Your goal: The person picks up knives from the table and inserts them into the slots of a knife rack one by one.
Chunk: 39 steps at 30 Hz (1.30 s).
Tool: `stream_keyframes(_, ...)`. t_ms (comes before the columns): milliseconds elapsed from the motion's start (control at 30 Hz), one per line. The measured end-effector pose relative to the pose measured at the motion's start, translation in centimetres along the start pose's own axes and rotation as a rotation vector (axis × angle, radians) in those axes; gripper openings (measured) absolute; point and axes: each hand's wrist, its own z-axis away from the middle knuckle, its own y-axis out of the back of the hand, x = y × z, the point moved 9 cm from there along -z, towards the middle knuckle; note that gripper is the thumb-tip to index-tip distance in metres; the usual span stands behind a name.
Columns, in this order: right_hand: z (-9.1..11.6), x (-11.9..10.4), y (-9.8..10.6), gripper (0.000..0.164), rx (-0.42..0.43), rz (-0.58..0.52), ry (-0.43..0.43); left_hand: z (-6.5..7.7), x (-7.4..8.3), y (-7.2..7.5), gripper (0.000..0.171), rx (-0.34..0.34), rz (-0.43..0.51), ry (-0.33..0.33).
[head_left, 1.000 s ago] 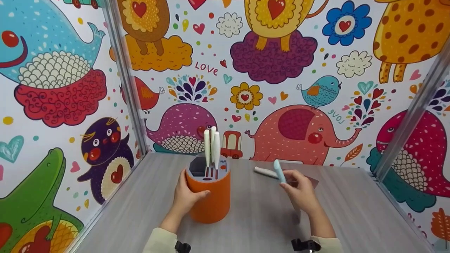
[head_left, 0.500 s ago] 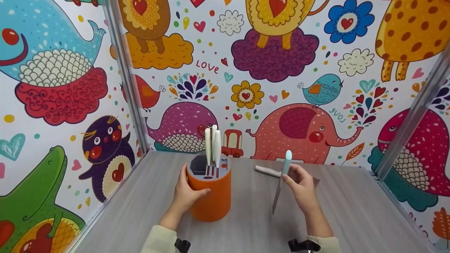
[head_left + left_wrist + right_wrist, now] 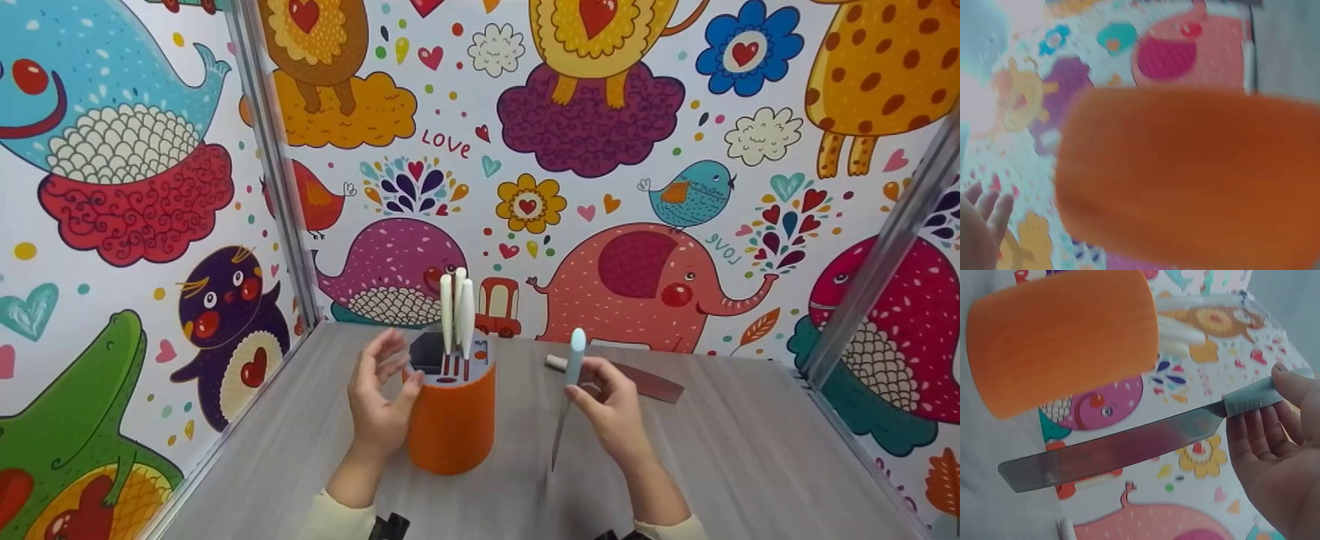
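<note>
An orange knife block (image 3: 451,420) stands upright on the table, several white-handled knives (image 3: 456,315) in its slots. My left hand (image 3: 381,405) is beside the block's left rim, fingers spread and loosely bent, holding nothing. In the left wrist view, fingers (image 3: 994,211) show apart from the orange wall. To the right of the block, my right hand (image 3: 611,405) pinches the pale blue handle of a knife (image 3: 576,360), blade hanging down. The right wrist view shows its broad, square-ended blade (image 3: 1112,449) and the thumb across the handle (image 3: 1258,394).
Another knife (image 3: 652,381), with a white handle and a wide blade, lies on the grey table (image 3: 315,450) behind my right hand. Panels printed with cartoon animals (image 3: 622,277) enclose the table at the back and sides, with metal posts (image 3: 274,172) at the corners.
My left hand has let go of the block and lifted slightly up and left. The right hand has brought the knife left towards the block, its blade turned downwards.
</note>
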Motion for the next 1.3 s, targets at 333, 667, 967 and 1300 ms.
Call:
stream_keyframes(333,2.2,-1.6,-6.3,0.031,-0.149,-0.069,-0.056,2.4,4.2,-5.6,0.049,-0.248,0.139,0.095)
stream_keyframes(667,3.7,-1.4,-9.8,0.025,-0.217,-0.029,-0.051,5.3,2.1,-9.4,0.05,-0.46,0.215,0.38)
stream_keyframes(967,3.7,-2.1,-9.7,0.02,-0.164,-0.01,0.025,6.1,1.8,-10.0,0.034,-0.505,0.189,0.449)
stream_keyframes(1300,3.8,-2.6,-9.6,0.023,-0.096,0.039,0.097,6.2,1.6,-10.1,0.032,-0.503,0.119,0.428)
